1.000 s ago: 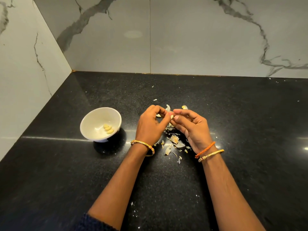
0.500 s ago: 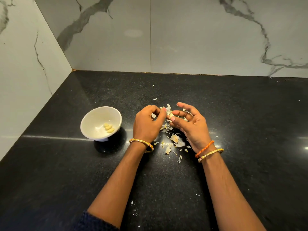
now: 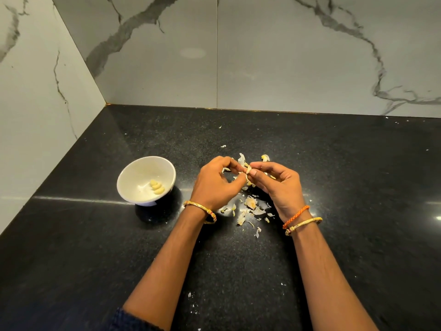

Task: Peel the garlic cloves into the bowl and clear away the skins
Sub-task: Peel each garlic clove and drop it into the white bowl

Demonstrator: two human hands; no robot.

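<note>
Black counter point(image 3: 334, 187) in a marble-tiled corner, walls point(image 3: 262, 56) grey-white with dark veins. White bowl point(image 3: 126, 180) sits on the counter left of the hands, apart from them, with three peeled cloves point(image 3: 157, 187) inside near its right wall. Left hand point(image 3: 214, 185) has fingers curled, thumb and fingertips pinching at the clove point(image 3: 248, 168) held between both hands above the counter; right hand point(image 3: 279, 185) also curled, thumb and forefinger pinching the same clove from the other side. A flap of skin point(image 3: 241, 159) stands up off the clove's far end, loose but seemingly attached. Change: a second ago both hands were pressed tight together over the clove with hardly any of it showing; half a second ago they had spread a bit, right fingers opened out; now they are closed back in on the clove and more pale flesh is exposed, the skin flap lifted. Reads as peel partly freed, this clove probably close to done, then it goes to the bowl as the fourth. Pile of skins point(image 3: 250, 206) lies on the counter under and just in front of the hands, looks unchanged over the second. One more piece point(image 3: 265, 157) just beyond the right hand, cannot tell if an unpeeled clove or a husk. Small flecks point(image 3: 191, 295) near the forearms. Skins not cleared yet, so that part of the task is all left.
</note>
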